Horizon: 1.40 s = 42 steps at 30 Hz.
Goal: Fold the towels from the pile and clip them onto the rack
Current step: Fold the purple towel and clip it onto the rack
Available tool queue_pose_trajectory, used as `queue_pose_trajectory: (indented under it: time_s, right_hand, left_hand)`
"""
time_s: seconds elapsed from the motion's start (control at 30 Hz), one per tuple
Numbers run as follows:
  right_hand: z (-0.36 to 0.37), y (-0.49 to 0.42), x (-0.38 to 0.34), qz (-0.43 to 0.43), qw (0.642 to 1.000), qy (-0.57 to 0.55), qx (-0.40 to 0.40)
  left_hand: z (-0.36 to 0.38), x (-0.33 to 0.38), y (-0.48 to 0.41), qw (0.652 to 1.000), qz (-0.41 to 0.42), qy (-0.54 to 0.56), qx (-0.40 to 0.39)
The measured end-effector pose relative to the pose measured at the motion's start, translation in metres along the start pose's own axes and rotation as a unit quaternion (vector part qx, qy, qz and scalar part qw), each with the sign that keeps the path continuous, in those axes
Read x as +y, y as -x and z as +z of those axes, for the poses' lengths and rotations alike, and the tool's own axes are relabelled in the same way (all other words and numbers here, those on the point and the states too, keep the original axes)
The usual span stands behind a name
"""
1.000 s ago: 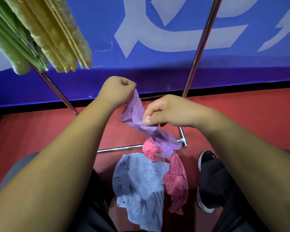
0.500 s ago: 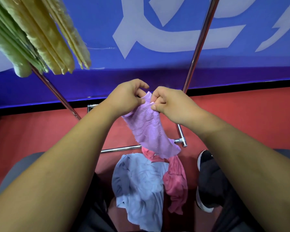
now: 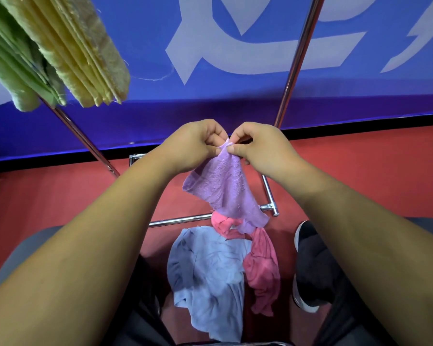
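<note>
The purple towel [image 3: 225, 188] is hanging in mid-air from one top corner, and both hands are working that same corner. The left hand [image 3: 193, 146] is pinching it from the left with thumb and curled fingers, the right hand [image 3: 263, 146] is pinching it from the right, and the two sets of fingertips are nearly touching. So both grips are clamped on the cloth. The rest of the towel is drooping down below the grip, spreading wider as it goes. Its bottom edge is dangling over the pile, but I can't tell if it's actually touching. Under the grip the pink towel [image 3: 263, 268] is lying crumpled on the red floor [image 3: 360, 176], with the blue towel [image 3: 210, 275] sprawling against its left side. The rack [image 3: 295, 61] is sending one shiny pole up past the right hand, and its base bar [image 3: 180, 220] is running across below the hands. Well up and left of the grip, yellow towels [image 3: 85, 51] and green towels [image 3: 10, 71] are hanging folded side by side. A black shoe [image 3: 308, 258] is sitting lower right, near the pink towel.
</note>
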State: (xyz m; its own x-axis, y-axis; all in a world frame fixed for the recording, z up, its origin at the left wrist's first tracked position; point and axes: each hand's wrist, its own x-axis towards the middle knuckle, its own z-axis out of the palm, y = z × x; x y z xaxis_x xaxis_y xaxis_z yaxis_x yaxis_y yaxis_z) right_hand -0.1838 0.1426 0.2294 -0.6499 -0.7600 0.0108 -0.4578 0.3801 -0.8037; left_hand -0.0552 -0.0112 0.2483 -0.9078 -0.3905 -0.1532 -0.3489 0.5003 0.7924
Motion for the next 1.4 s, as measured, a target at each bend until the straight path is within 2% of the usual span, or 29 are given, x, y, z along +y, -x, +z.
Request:
queue_pose_trajectory:
  time_s: [0.23,0.33,0.43,0.53,0.63,0.77,0.83,0.93,1.03,1.13,1.23,1.4]
  right_hand:
    - [0.000,0.001,-0.003,-0.005,1.000,-0.001,0.007]
    - [-0.003,-0.001,-0.004,-0.010,1.000,-0.001,0.027]
    - [-0.008,-0.004,-0.004,-0.012,0.998,-0.011,0.065]
    - [-0.014,-0.008,-0.004,-0.011,0.996,-0.019,0.090]
    - [-0.022,-0.010,-0.006,-0.012,0.994,-0.012,0.104]
    - [-0.028,-0.011,-0.003,0.008,0.990,-0.029,0.135]
    - [-0.031,-0.011,0.000,0.019,0.989,-0.032,0.146]
    - [-0.034,-0.011,0.003,0.028,0.987,-0.008,0.161]
    - [-0.038,-0.013,0.004,0.043,0.986,0.004,0.164]
    - [-0.041,-0.014,0.002,0.057,0.984,-0.009,0.167]
    - [-0.041,-0.010,-0.006,0.066,0.983,-0.080,0.151]
    - [-0.039,-0.007,-0.019,0.014,0.975,-0.145,0.166]
  left_hand:
    - [0.000,-0.004,-0.001,1.000,-0.005,0.006,-0.007]
    - [-0.001,-0.007,-0.002,1.000,-0.005,-0.015,0.016]
    - [-0.001,-0.010,-0.002,0.993,0.020,-0.104,0.045]
    - [-0.002,-0.016,-0.003,0.986,0.037,-0.159,0.026]
    - [-0.003,-0.023,-0.004,0.976,0.016,-0.217,-0.006]
    - [-0.003,-0.034,-0.005,0.943,-0.036,-0.328,-0.049]
    - [-0.007,-0.034,-0.005,0.948,-0.048,-0.314,-0.024]
    - [-0.016,-0.030,-0.010,0.954,-0.040,-0.288,0.066]
    - [-0.021,-0.021,-0.011,0.971,-0.052,-0.183,0.145]
    - [-0.023,-0.013,-0.009,0.972,-0.064,-0.100,0.204]
    - [-0.025,-0.009,-0.009,0.971,-0.067,-0.002,0.230]
    - [-0.028,-0.001,-0.006,0.966,-0.056,0.103,0.231]
